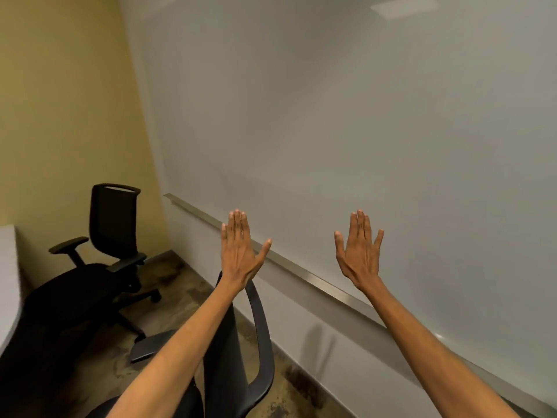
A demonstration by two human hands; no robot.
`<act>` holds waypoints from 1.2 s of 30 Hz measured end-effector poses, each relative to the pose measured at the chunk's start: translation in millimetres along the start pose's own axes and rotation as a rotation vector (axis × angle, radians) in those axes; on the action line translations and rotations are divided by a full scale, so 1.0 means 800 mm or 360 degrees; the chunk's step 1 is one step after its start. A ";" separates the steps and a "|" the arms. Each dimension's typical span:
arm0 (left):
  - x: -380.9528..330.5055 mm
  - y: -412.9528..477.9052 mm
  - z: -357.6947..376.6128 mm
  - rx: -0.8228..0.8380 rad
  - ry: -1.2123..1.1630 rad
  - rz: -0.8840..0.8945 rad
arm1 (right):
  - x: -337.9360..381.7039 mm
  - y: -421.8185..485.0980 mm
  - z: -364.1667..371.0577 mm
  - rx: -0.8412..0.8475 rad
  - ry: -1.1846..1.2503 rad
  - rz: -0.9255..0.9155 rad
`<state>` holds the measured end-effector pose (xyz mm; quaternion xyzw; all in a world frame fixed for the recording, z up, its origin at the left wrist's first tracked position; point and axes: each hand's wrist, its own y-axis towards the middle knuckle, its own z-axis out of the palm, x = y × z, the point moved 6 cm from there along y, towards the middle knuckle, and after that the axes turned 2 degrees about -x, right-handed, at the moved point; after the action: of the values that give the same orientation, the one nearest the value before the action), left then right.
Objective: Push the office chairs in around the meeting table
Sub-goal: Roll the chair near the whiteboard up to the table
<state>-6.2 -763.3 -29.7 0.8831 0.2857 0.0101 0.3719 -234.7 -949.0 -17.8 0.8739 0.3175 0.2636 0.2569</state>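
With our left hand [241, 251] and right hand [360, 251] raised flat, fingers spread, gripping nothing, near mesh chair [238, 351] sits below-left, far chair [111, 236] beside the counter [7, 285]. Risk: we're facing the whiteboard [361, 131]; a blind shove rams armrests into the counter edge.

You have no text, label, brand, number or sign to read here. The whiteboard [346, 131] is blank, and the two office chairs [113, 236] to the left of it show no readable markings.
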 end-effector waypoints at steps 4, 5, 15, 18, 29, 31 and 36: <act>0.014 0.023 0.002 -0.0031 0.0149 -0.0124 | 0.014 0.045 0.047 0.0045 0.0119 -0.0098; 0.017 0.025 -0.001 -0.0039 0.0160 -0.0134 | 0.021 0.045 0.049 0.0037 0.0114 -0.0131; 0.074 -0.045 0.001 0.0109 0.0634 -0.0665 | 0.116 0.050 0.179 0.0428 0.0460 -0.0644; 0.057 -0.089 0.007 0.0152 0.0692 -0.0813 | 0.145 0.031 0.208 0.0595 0.0427 -0.0935; -0.081 -0.150 0.043 0.0340 0.0603 -0.0904 | 0.154 -0.070 0.273 0.1220 0.0373 -0.1708; -0.085 -0.148 0.049 0.0445 0.0611 -0.0966 | 0.161 -0.078 0.278 0.1206 0.0418 -0.1788; -0.079 -0.173 0.055 0.0702 0.0640 -0.1198 | 0.168 -0.090 0.284 0.1105 0.0522 -0.1901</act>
<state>-118.1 -746.8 -141.1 0.7567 0.6472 -0.0156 0.0909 -34.2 -872.2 -187.8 0.5307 0.8427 0.0895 0.0129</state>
